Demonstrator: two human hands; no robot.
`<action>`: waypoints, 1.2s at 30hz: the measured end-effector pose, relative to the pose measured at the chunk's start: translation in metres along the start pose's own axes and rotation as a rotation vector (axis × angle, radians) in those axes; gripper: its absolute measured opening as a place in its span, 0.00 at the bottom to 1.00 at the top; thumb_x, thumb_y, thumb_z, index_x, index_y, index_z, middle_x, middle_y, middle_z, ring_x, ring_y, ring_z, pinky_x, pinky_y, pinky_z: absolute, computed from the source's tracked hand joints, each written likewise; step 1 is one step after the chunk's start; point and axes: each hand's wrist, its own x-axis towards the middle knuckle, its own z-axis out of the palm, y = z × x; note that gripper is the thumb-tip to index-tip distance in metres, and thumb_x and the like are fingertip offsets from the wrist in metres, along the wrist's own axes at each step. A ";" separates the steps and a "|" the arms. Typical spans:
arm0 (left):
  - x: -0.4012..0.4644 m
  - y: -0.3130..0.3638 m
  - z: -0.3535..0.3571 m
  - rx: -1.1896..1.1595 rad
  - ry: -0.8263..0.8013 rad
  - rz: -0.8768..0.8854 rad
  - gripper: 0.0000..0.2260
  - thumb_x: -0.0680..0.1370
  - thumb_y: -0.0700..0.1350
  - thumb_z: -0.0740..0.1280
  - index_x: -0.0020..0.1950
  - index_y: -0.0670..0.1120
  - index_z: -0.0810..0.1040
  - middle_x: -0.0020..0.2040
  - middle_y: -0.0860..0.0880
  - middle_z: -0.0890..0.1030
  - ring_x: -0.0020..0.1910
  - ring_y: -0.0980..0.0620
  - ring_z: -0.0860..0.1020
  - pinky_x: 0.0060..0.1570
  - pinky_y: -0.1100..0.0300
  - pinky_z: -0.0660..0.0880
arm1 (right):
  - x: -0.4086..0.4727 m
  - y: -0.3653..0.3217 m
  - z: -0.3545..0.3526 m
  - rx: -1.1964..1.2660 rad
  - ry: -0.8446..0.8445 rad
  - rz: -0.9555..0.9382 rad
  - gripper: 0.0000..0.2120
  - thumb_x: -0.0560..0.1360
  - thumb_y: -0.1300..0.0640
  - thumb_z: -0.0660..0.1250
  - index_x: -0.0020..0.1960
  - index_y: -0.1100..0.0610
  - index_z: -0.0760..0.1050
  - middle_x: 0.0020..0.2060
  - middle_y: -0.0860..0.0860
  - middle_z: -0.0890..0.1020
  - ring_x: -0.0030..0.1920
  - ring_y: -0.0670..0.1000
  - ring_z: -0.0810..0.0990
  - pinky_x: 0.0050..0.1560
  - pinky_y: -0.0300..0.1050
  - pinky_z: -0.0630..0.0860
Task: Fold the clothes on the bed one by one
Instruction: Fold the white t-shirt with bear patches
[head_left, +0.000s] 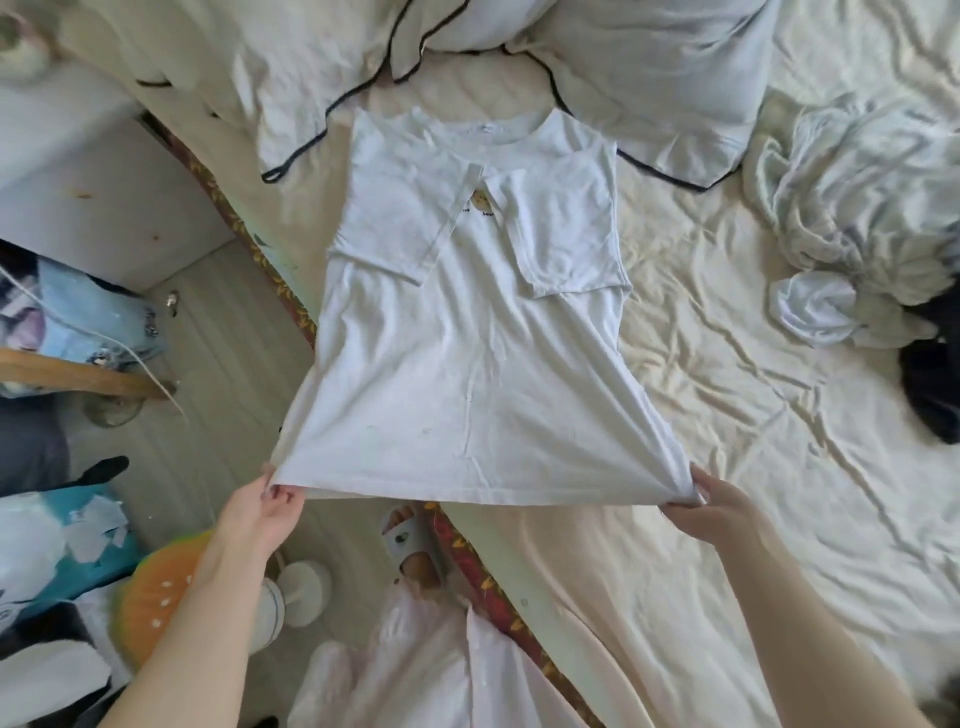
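A white T-shirt (467, 332) lay stretched out from the two hands toward the head of the bed (727, 364), its collar near the pillows (649, 67) and its hem drawn off the bed's left edge, so the lower part hung in the air above the floor. Both short sleeves were folded inward across the chest, partly covering a small printed motif. The left hand (265, 514) pinched the hem's left corner between curled fingers and thumb, and the right hand (711, 506) gripped the hem's right corner the same way; the hem ran taut between them. The T-shirt thus spread away from the hands, widest at the hem and narrower toward the collar. On the cream sheet toward the bed's right edge sat a crumpled pile of pale clothes (852, 208), with a dark garment (930, 384) just beside it at the very edge of the view. A pale pink garment (597, 597) lay along the bed's near edge, below the right forearm. A foot in a white slipper (410, 545) showed on the floor beneath the hem, beside the bed's patterned border.
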 end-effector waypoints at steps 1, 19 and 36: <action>0.000 0.006 -0.002 0.010 0.009 -0.005 0.13 0.84 0.38 0.49 0.45 0.47 0.70 0.42 0.50 0.71 0.35 0.58 0.67 0.30 0.69 0.68 | -0.011 0.000 0.001 -0.057 0.030 -0.101 0.14 0.77 0.61 0.63 0.63 0.54 0.71 0.50 0.43 0.76 0.53 0.38 0.75 0.50 0.29 0.73; 0.014 0.042 -0.018 0.268 -0.014 -0.132 0.05 0.81 0.40 0.60 0.49 0.39 0.73 0.56 0.46 0.76 0.46 0.54 0.73 0.48 0.63 0.69 | 0.002 0.021 -0.022 -0.471 0.038 -0.190 0.07 0.80 0.65 0.60 0.42 0.62 0.69 0.38 0.51 0.71 0.35 0.45 0.68 0.36 0.41 0.68; 0.052 0.053 -0.028 0.622 0.108 -0.082 0.06 0.78 0.37 0.64 0.55 0.37 0.73 0.58 0.42 0.74 0.43 0.52 0.73 0.51 0.60 0.69 | 0.044 0.025 -0.034 -0.706 0.255 -0.237 0.06 0.77 0.66 0.64 0.41 0.61 0.70 0.28 0.52 0.66 0.30 0.45 0.63 0.18 0.31 0.69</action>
